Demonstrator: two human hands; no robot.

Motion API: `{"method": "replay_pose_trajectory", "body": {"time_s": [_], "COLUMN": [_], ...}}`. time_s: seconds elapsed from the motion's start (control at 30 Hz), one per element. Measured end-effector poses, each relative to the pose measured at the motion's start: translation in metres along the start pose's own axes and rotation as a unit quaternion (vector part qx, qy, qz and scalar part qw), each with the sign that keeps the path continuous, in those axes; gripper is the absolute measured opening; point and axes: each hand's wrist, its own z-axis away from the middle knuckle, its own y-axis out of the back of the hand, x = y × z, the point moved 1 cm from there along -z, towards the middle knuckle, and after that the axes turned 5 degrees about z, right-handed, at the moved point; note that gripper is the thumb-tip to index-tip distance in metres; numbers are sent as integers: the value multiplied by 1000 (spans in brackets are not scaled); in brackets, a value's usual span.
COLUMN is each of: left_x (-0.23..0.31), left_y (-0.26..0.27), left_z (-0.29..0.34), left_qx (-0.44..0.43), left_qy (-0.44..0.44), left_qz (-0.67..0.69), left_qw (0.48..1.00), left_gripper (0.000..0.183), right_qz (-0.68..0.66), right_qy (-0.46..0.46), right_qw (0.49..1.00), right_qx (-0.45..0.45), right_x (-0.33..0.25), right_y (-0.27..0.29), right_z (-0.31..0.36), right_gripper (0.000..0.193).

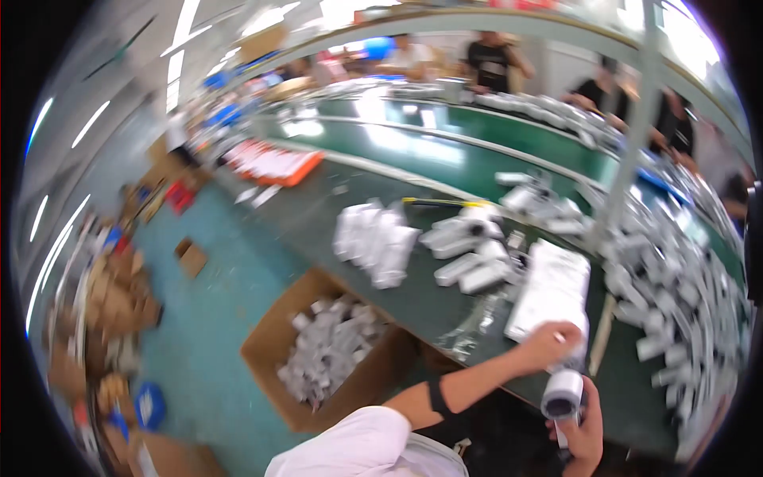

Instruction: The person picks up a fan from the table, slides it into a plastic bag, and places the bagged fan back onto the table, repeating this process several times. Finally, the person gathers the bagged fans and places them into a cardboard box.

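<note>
In my right hand (588, 436) is a white, tube-shaped device (563, 389) with a dark round end; a narrower part hangs below it. My fingers wrap round its right side. Just above and a little left, my left hand (554, 343) is closed at the near end of a stack of white sheets or flat bags (552, 288). Something small and pale shows at its fingers, too blurred to name. Left of that stack lie several white tube-shaped devices (485, 274) and some crumpled clear plastic (474, 326).
A cardboard box (256, 358) of small white parts stands left of the bench. White wrapped pieces (375, 238) and an orange tray (298, 168) lie along the bench. A metal post (636, 135) rises before heaped white devices (668, 302). Other people sit beyond the green conveyor (509, 151).
</note>
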Motion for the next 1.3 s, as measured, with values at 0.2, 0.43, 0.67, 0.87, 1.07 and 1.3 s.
{"method": "replay_pose_trajectory", "body": {"time_s": [0.2, 0.43, 0.67, 0.87, 1.07, 1.3], "left_x": [54, 57, 31, 32, 19, -14], "left_y": [24, 38, 5, -13, -5, 11], "left_z": [18, 15, 28, 46, 68, 65], "left_qx": [-40, -29, 16, -18, -50, 9], "left_qy": [28, -51, -175, -169, -75, 64], "left_qz": [-24, -173, -257, -151, -50, 188], "left_qw": [999, 983, 950, 974, 995, 980], "left_gripper": [23, 16, 12, 23, 25, 54], "right_qz": [-33, 22, -46, -168, -222, -280], "right_qy": [-16, -85, -78, 34, 94, 97], "right_qw": [996, 996, 987, 957, 937, 925], "right_qx": [-85, -10, 131, 233, 253, 239], "right_x": [10, 13, 17, 56, 61, 30], "right_y": [-8, -21, -47, -33, -42, -80], "right_z": [-47, -76, -77, -85, -89, -94], "right_gripper": [66, 60, 51, 51, 46, 30]}}
